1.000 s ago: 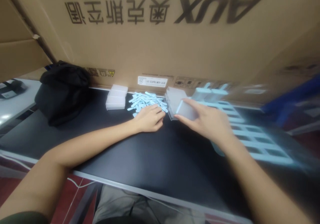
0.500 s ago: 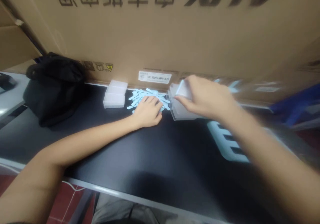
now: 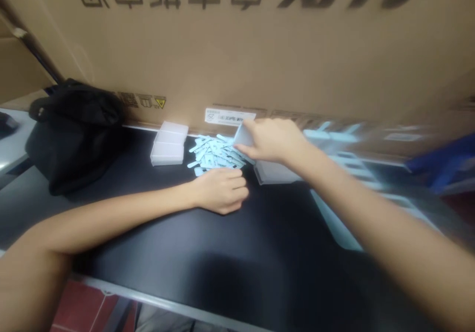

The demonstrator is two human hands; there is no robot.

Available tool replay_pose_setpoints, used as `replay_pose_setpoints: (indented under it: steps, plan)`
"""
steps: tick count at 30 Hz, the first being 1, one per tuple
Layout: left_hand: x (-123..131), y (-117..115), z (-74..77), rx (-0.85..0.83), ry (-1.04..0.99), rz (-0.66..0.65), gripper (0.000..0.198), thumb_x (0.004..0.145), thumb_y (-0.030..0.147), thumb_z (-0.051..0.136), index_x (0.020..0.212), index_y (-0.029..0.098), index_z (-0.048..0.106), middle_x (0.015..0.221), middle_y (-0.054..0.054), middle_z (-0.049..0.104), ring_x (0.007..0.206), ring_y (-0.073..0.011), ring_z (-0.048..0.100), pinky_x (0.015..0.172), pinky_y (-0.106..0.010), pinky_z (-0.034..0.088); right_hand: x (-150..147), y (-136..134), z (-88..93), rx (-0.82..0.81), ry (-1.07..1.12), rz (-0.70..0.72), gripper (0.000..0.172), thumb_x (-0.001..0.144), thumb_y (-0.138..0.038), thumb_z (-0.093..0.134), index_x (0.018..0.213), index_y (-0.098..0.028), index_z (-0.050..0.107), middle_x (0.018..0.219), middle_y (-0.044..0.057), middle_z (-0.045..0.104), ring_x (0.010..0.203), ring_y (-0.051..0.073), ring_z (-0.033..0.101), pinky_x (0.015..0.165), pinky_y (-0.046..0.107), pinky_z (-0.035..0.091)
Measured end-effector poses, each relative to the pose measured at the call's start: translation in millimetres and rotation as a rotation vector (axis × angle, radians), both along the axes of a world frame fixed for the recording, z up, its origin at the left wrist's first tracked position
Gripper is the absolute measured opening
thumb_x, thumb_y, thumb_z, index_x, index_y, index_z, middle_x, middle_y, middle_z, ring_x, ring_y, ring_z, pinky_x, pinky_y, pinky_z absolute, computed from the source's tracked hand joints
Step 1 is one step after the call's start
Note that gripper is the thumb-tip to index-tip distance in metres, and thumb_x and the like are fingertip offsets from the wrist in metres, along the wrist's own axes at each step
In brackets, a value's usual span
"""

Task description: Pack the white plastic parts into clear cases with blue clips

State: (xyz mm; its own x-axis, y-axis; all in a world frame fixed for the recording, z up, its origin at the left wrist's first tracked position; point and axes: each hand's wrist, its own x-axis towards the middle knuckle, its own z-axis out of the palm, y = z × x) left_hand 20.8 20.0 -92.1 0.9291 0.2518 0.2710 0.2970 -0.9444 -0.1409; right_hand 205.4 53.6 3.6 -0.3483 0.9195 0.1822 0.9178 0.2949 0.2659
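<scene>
A heap of several small light-blue strips point(image 3: 213, 154) lies on the black table point(image 3: 222, 258) against the cardboard wall. My left hand point(image 3: 221, 189) rests on the table just in front of the heap, fingers curled loosely, and I cannot see anything in them. My right hand point(image 3: 272, 140) reaches over the right side of the heap and grips a small clear plastic box point(image 3: 243, 136), tilted at the strips. More clear boxes point(image 3: 274, 172) sit under my right wrist.
Two stacked clear boxes point(image 3: 167, 146) stand left of the heap. A black bag point(image 3: 72, 131) lies at the far left. A large cardboard carton point(image 3: 237, 50) walls the back. A light-blue compartment tray point(image 3: 345, 193) lies at the right, blurred.
My right hand has carried the clear box leftward from the box stack onto the strip heap. My left hand has pulled back off the heap toward me.
</scene>
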Motion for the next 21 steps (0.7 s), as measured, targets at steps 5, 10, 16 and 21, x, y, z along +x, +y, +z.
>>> replay_pose_setpoints:
  steps: [5,10,16,21]
  plan:
    - [-24,1,-5.1,-0.197,-0.101,0.234,0.031,0.099,0.031,0.05,0.071,0.021,0.056,0.064,-0.001,0.061,0.058,-0.0158,0.052,0.054,-0.031,0.026,9,8,-5.4,-0.01,0.09,0.053,0.065,0.096,-0.063,0.051,0.139,-0.015,0.058,0.128,0.023,0.068,0.099,0.036,0.071,0.079,0.043,0.051]
    - [-28,16,-3.3,-0.404,-0.189,0.223,0.036,0.099,0.031,0.051,0.065,0.02,0.045,0.063,0.002,0.056,0.059,-0.0129,0.051,0.059,-0.028,0.032,48,21,-3.5,0.075,0.219,0.099,0.071,0.096,-0.053,0.054,0.152,-0.01,0.046,0.141,0.027,0.055,0.109,0.038,0.068,0.089,0.051,0.052]
    - [-27,16,-1.9,-0.475,-0.234,0.147,0.037,0.099,0.031,0.053,0.064,0.02,0.043,0.062,0.003,0.054,0.059,-0.0122,0.05,0.063,-0.026,0.037,59,23,9.0,0.068,0.419,0.127,0.063,0.091,-0.048,0.058,0.141,-0.009,0.052,0.134,0.026,0.062,0.12,0.039,0.061,0.098,0.053,0.05]
    - [-22,1,-1.2,-0.287,-0.085,-0.026,0.032,0.1,0.029,0.056,0.069,0.021,0.054,0.065,-0.001,0.062,0.065,-0.0164,0.059,0.062,-0.03,0.04,0,22,2.6,-0.052,0.483,0.342,0.052,0.086,-0.036,0.06,0.132,-0.012,0.051,0.123,0.02,0.067,0.103,0.032,0.063,0.087,0.044,0.051]
